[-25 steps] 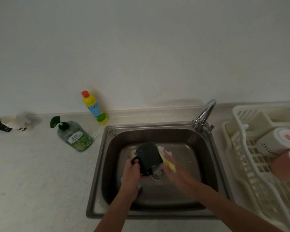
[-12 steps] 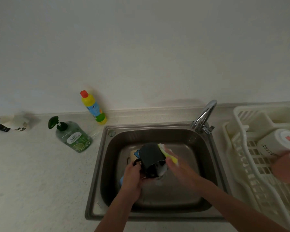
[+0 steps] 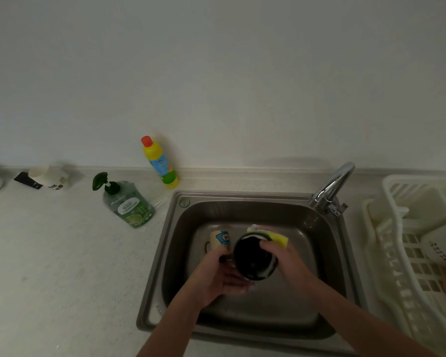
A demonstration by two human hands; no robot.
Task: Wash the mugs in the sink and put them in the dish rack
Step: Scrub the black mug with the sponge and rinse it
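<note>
black mug getting scrubbed over the sink

the person's left hand (image 3: 218, 275) is curled around the handle side of the black mug (image 3: 254, 258), holding it up over the middle of the sink (image 3: 327, 256) with its mouth facing the camera. right hand (image 3: 285, 256) has its fingers wrapped round a yellow sponge (image 3: 277, 237), pressed on the mug's far rim. a cream mug with a blue cartoon (image 3: 220, 240) sits down in the sink, just left of the black one. right of the sink there's a white dish rack (image 3: 397, 253) with a white mug (image 3: 442, 247) lying in it. left of the sink on the tabletop (image 3: 62, 266): a green soap pump bottle (image 3: 126, 202) and a yellow bottle (image 3: 160, 163).
</note>
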